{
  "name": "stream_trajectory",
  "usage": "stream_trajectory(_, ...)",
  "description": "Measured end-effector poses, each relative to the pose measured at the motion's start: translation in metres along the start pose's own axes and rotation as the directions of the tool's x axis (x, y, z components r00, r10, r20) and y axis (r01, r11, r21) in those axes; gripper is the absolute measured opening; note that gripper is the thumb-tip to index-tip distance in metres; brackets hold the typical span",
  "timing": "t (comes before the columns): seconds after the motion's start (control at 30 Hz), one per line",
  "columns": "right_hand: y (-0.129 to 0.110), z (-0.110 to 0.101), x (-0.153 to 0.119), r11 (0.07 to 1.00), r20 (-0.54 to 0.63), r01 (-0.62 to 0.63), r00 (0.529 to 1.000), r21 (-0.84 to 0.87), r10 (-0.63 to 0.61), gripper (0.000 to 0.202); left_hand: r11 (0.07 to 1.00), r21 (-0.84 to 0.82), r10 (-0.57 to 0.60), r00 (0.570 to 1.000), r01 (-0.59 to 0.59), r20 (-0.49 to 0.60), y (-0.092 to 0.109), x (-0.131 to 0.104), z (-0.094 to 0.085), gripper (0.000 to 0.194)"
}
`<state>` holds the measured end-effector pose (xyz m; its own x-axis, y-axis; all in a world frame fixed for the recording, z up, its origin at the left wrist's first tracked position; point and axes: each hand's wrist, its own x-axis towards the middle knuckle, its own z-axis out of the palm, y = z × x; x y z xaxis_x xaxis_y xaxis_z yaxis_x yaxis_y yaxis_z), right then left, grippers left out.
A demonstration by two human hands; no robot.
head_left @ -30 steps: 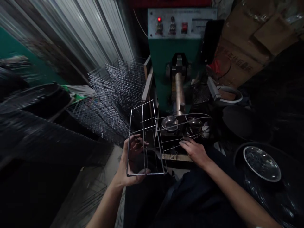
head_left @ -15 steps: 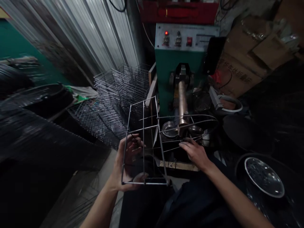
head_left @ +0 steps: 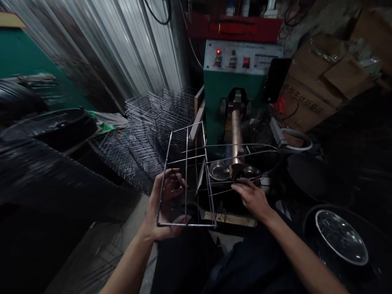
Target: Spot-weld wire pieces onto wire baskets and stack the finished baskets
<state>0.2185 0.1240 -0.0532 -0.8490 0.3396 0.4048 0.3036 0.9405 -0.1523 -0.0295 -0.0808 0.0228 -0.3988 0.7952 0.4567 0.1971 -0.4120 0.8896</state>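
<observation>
A rectangular wire rack (head_left: pixel 187 157) of thin metal rods stands tilted in front of me, with curved wires reaching right past the machine's copper-coloured electrode arm (head_left: pixel 236 139). My left hand (head_left: pixel 167 204) is wrapped around the rack's lower left side, the thumb near its bottom rod. My right hand (head_left: pixel 251 197) pinches the wires at the rack's right side, just below the tip of the arm. Its fingertips are partly hidden, so whether a small separate piece is between them cannot be made out. Two shallow metal dishes (head_left: pixel 218 170) sit behind the wires.
A green welding machine (head_left: pixel 214 98) with a lit red lamp stands ahead. Stacked wire racks (head_left: pixel 153 122) fill the left side. Cardboard boxes (head_left: pixel 309 90) lean at the back right. A round clear-topped container (head_left: pixel 341 237) stands at the lower right.
The view has tilted, so the machine and surroundings sit slightly lower. The rack's near end has risen a little with my left hand; my right hand stays by the arm tip.
</observation>
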Motion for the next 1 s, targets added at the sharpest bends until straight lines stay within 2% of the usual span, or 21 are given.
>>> stream_trajectory(0.33,0.002,-0.005,0.010,0.999,0.003,-0.012,1.000,-0.030,0.012,0.048,0.999,-0.041,0.004,0.997,-0.008,-0.079,0.000,0.006,0.002,0.091)
stream_trajectory(0.53,0.002,-0.001,0.013,1.000,0.004,-0.016,1.000,-0.023,0.016,0.047,0.999,-0.047,0.016,0.998,-0.019,-0.068,-0.001,0.014,0.003,0.091)
stream_trajectory(0.8,0.002,-0.020,0.008,0.956,0.024,-0.046,0.998,-0.289,0.056,0.034,1.000,0.020,-0.025,0.999,0.024,0.038,-0.002,0.017,-0.010,0.101)
stream_trajectory(1.0,0.006,-0.024,0.013,0.934,0.103,-0.023,0.993,-0.356,0.064,0.031,1.000,-0.004,0.018,0.998,-0.018,0.054,-0.003,0.018,-0.008,0.095)
